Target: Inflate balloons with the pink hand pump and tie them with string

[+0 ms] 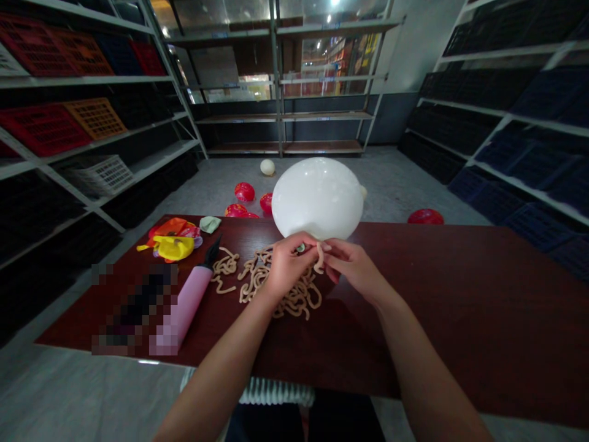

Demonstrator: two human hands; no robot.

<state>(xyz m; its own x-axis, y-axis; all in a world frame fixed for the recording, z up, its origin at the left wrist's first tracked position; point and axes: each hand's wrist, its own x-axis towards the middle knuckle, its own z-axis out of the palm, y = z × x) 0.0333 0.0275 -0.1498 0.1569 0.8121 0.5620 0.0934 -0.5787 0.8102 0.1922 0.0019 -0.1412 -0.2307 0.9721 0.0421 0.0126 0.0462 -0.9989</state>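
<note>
A large inflated white balloon point(317, 196) stands over the table's far edge, its lower end reaching my fingers. My left hand point(292, 261) is closed in a pinch at the balloon's neck, which the fingers mostly hide. Close against it, my right hand point(352, 264) pinches a short tan cord point(319, 258) that curls down between the two hands. Whether the cord goes around the neck I cannot tell. Below and behind my left hand lies a loose heap of similar tan cords point(294, 301), with a smaller bunch point(225, 264) to its left.
On the dark red table point(460, 307), a pink hand pump point(191, 301) lies beside a blurred dark object point(142, 307). Uninflated balloons point(177, 245) form a pile at the far left. Red balloons point(244, 191) rest on the floor beyond. Shelves with crates point(41, 129) line the sides.
</note>
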